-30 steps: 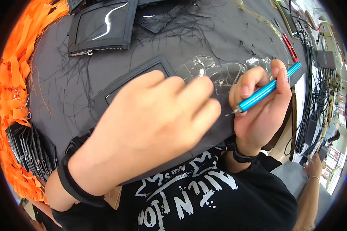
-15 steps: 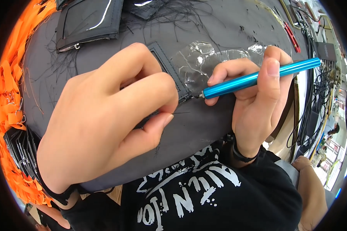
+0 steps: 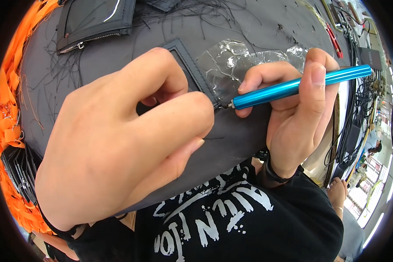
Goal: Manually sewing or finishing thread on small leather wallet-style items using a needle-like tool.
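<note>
My right hand (image 3: 299, 96) grips a slim, shiny blue pen-shaped tool (image 3: 292, 89) between thumb and fingers. Its fine tip meets, or nearly meets, the corner of a black stitched leather card holder (image 3: 194, 65). Over the near part of that card holder my left hand (image 3: 122, 131) is closed, thumb and forefinger drawn together. Those fingers hide much of the piece and their exact hold. A crumpled clear plastic sheet (image 3: 225, 61) lies just beyond the tool tip.
Another black card holder with a zip (image 3: 96, 22) lies at the far left among loose black threads (image 3: 65, 70). Orange straps (image 3: 6, 105) and a stack of black zipped pouches (image 3: 19, 170) line the left. Red snips (image 3: 335, 41) and black cables (image 3: 353, 109) are at right.
The blue tool and my right hand sit slightly farther right in view. My left hand's finger ends have shifted right and slightly down, covering more near the corner.
</note>
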Tool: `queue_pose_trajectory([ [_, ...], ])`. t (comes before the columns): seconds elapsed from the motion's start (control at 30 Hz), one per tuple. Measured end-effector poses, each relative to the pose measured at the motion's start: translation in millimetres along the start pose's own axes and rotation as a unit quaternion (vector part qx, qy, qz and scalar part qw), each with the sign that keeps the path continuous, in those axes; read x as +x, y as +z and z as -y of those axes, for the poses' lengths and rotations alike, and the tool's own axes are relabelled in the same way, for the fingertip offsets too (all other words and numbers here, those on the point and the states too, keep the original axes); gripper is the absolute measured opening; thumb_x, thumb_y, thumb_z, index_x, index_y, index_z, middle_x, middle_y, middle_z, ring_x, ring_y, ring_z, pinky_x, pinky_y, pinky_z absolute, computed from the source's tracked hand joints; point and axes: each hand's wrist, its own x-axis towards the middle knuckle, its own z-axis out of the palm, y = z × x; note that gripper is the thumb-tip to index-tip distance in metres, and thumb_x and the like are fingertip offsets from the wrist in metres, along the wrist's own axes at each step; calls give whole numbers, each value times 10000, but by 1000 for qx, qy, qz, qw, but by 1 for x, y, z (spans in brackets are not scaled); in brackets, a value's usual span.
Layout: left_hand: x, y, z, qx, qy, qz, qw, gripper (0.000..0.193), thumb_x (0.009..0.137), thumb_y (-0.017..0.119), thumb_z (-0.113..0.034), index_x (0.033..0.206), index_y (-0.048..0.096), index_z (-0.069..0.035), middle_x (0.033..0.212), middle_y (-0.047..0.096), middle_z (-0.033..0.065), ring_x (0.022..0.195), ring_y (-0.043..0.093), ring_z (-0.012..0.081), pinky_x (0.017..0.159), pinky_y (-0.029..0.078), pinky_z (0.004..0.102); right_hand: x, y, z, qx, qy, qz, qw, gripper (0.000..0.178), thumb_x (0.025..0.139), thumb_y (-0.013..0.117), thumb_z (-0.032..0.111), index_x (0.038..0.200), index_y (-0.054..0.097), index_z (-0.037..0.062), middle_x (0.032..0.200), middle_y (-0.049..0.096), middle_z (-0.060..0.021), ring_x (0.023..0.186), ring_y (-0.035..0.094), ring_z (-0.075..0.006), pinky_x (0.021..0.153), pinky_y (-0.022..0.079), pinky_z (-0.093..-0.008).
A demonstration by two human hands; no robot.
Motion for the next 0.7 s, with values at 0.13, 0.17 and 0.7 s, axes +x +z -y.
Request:
queue_pose_trajectory([
  [0.13, 0, -3, -3, -1, 1, -16, 1000, 179, 585, 634, -13, 747, 559, -23, 805, 435, 105, 634, 536, 220, 581, 433, 285, 1, -2, 0, 5, -7, 14, 1000, 261, 948, 273, 282, 981, 289, 25, 659, 539, -264, 429, 491, -226, 436, 454, -265],
  [0.17, 2, -5, -6, 9, -10, 6, 1000, 178, 584, 636, -16, 745, 559, -22, 805, 435, 105, 633, 536, 220, 581, 434, 285, 1, -1, 0, 6, -8, 16, 1000, 261, 948, 272, 282, 983, 288, 23, 659, 538, -264, 430, 491, -226, 437, 453, -264],
  [0.7, -3, -1, -1, -11, -7, -16, 1000, 157, 584, 614, -39, 721, 540, -14, 800, 436, 107, 638, 527, 218, 585, 434, 279, 0, 0, 0, 1, -5, 5, 1000, 266, 949, 272, 286, 1004, 294, 27, 659, 541, -251, 441, 500, -221, 447, 455, -260],
])
